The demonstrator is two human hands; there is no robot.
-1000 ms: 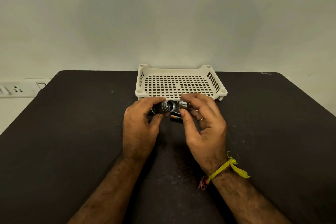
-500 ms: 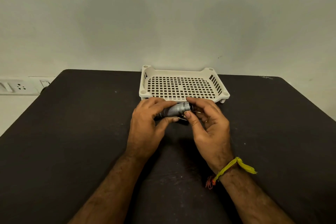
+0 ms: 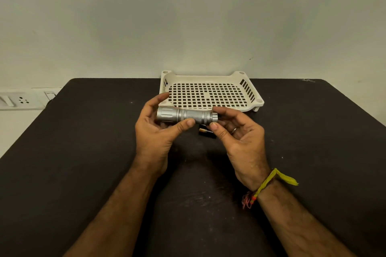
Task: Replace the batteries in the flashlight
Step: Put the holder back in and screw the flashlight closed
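Silver knurled flashlight [image 3: 187,115], fully assembled

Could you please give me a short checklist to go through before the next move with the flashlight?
1. Flashlight held level between both hands: ok.
2. Left hand grips the wide head end: ok.
3. Right hand fingertips on the tail cap: ok.
4. Tail cap fully tightened: cannot tell.
5. Loose battery lying on the table under the flashlight, old or new: cannot tell.
6. Tray has room for parts: ok.
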